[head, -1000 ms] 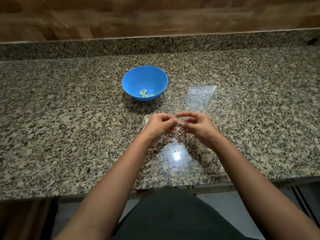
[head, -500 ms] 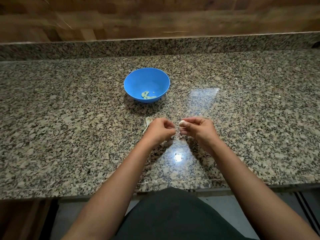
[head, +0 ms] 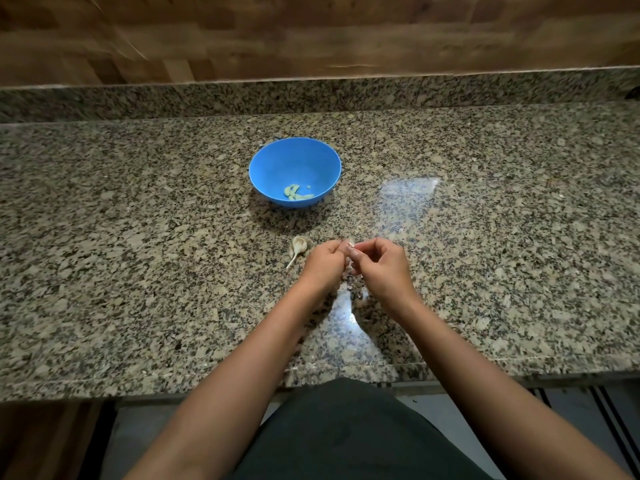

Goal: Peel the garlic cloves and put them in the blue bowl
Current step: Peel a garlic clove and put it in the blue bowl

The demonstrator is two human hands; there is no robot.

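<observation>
Granite counter (head: 138,271): carries blue bowl (head: 277,161), set toward back wall.
Left hand (head: 325,261): in front of bowl, nearer camera, fingers curled tight.
Right hand (head: 381,265): just right of left hand, fingertips meeting it.
Both pinch one garlic clove (head: 350,249) between them; how much skin remains, cannot tell.
Garlic husk with stem (head: 298,245): on counter between bowl and left hand.
Peeled cloves (head: 296,192): small heap inside bowl, at bottom.

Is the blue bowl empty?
No, several peeled cloves lie at the bottom of the blue bowl.
</observation>
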